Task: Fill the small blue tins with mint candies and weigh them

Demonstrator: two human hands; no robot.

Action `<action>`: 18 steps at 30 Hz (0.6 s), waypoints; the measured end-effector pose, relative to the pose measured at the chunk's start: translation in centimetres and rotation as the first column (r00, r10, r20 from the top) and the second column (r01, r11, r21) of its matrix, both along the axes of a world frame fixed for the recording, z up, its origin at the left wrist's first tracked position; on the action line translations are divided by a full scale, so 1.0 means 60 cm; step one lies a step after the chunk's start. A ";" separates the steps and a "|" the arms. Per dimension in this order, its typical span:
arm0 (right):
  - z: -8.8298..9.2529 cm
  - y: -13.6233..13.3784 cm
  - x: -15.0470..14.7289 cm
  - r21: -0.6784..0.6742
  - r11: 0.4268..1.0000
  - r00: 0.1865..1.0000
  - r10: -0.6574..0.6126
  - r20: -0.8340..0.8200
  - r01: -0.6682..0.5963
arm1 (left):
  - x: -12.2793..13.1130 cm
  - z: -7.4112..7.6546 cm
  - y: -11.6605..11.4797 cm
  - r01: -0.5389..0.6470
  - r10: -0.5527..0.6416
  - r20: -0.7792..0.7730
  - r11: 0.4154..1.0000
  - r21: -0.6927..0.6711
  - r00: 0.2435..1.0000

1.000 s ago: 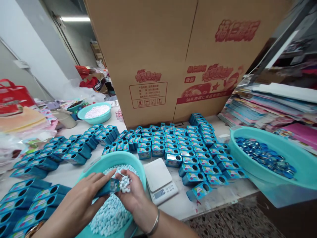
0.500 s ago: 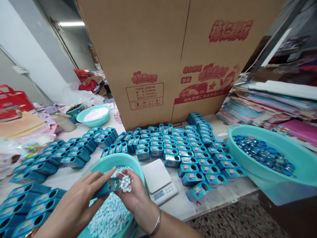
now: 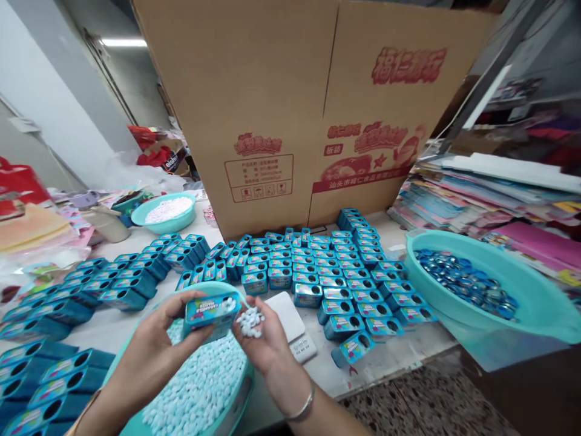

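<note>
My left hand (image 3: 157,351) grips a small blue tin (image 3: 212,310) from below, its printed face turned up toward me. Cupped beside it, my right hand (image 3: 263,339) holds a little heap of white candies (image 3: 250,321) right at the tin's right end. Both hands hover over a teal basin (image 3: 238,393) filled with pale blue and white candies (image 3: 200,387). A white kitchen scale (image 3: 293,327) lies just right of the basin, partly hidden by my right hand.
Several rows of blue tins (image 3: 331,272) cover the table (image 3: 394,351), with more at the left (image 3: 68,297). A large teal basin of blue lids (image 3: 463,281) stands right. A big cardboard box (image 3: 295,109) rises behind. A smaller bowl of candies (image 3: 166,212) sits far left.
The tin has been lifted and turned so its printed face shows. Both hands rose slightly, and my view shifted right and down.
</note>
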State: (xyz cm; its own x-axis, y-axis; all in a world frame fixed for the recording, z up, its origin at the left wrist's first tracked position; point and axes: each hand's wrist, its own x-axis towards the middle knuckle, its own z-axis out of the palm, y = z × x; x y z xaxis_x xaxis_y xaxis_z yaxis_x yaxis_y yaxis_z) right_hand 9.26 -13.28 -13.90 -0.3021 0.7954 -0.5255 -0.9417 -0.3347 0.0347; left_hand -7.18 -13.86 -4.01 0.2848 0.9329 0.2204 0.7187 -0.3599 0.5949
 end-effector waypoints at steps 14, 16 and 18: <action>-0.024 -0.070 0.280 0.217 0.888 0.897 -0.432 0.093 0.406 | 0.185 -0.204 0.067 0.332 -0.334 -0.026 0.942 -0.056 0.942; -0.024 -0.071 0.286 0.248 0.883 0.893 -0.435 0.115 0.398 | 0.184 -0.220 0.067 0.327 -0.331 -0.078 0.943 -0.066 0.940; -0.020 -0.069 0.286 0.278 0.886 0.897 -0.420 0.138 0.372 | 0.174 -0.213 0.065 0.318 -0.319 -0.082 0.948 -0.033 0.944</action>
